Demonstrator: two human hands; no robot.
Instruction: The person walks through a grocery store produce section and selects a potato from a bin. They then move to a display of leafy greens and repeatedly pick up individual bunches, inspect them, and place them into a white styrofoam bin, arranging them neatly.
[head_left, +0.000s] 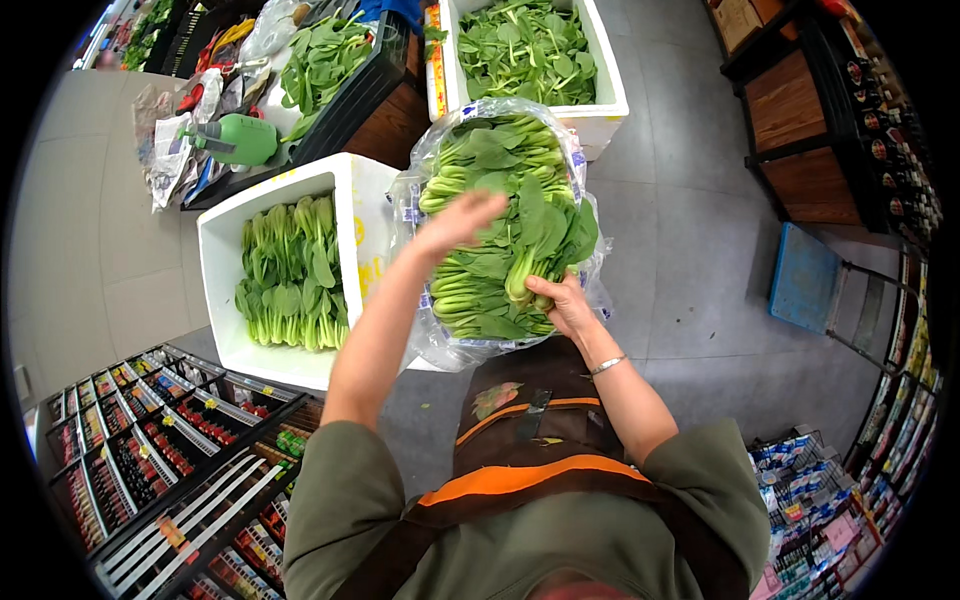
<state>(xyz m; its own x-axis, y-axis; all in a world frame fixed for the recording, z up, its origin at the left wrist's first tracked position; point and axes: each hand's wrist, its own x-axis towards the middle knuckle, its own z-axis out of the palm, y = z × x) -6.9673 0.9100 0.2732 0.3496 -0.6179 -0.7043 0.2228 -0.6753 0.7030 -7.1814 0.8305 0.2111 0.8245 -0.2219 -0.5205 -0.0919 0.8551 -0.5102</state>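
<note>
Baby bok choy (465, 300) lies in dense rows inside a clear plastic bag liner (416, 195) directly before me. My right hand (570, 300) grips several bok choy heads (532, 259) by their pale stems, leaves pointing away from me. Blurred above the leaves, my left hand (461, 221) has its fingers stretched out and nothing visible in them. To the left, a white foam box (345, 225) holds neat upright-looking rows of bok choy (292, 277). Loose leafy greens (529, 52) fill another white foam box (611, 90) beyond the bag.
A green spray bottle (244, 139), crumpled newspaper (171, 157) and loose greens (319, 64) occupy a black-edged stand at upper left. Stocked shelves (165, 435) stand at lower left. On the right are a blue platform cart (806, 277), wooden crates (787, 97) and a wire rack (802, 480).
</note>
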